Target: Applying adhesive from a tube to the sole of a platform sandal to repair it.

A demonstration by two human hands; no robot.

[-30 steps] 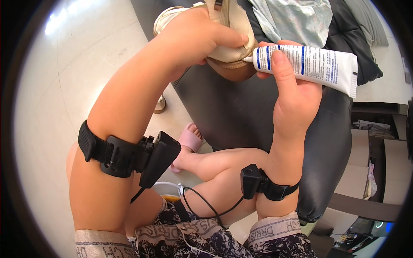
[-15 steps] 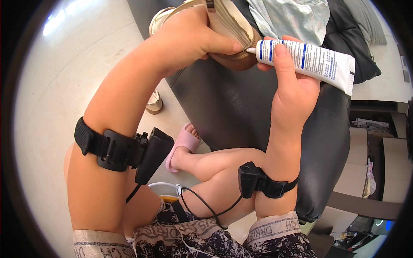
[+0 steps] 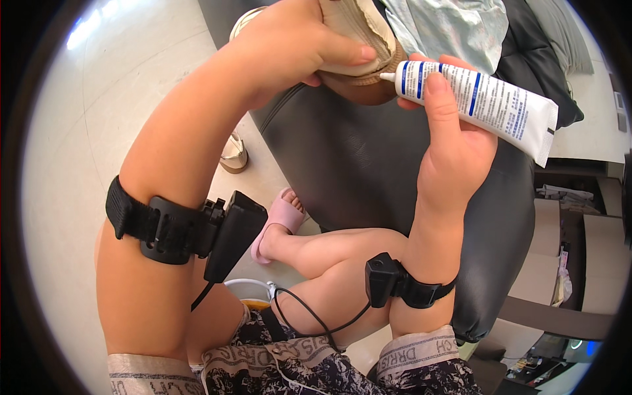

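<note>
My left hand (image 3: 306,52) is closed around a beige shoe (image 3: 359,33) with a brown sole at the top of the view. Its thumb presses on the edge where the upper meets the sole. That seam looks parted, and part of the shoe is hidden behind my hand and cut off by the frame. In my right hand (image 3: 454,138) is a white squeeze tube (image 3: 507,112) with blue bands, held between thumb and fingers. Its thin nozzle points left, close to the parted seam; whether it touches the sole I cannot tell.
A black padded seat (image 3: 355,164) lies under the work, with a pale patterned cloth (image 3: 454,29) on it. Another beige shoe (image 3: 234,155) stands on the tiled floor. Shelves (image 3: 579,243) are at the right. A black cable (image 3: 316,319) hangs between my strapped forearms.
The tube has shifted slightly right, its crimped end dropping lower, and the nozzle has drawn a little away from my left thumb. The shoe and my left hand have moved slightly up.
</note>
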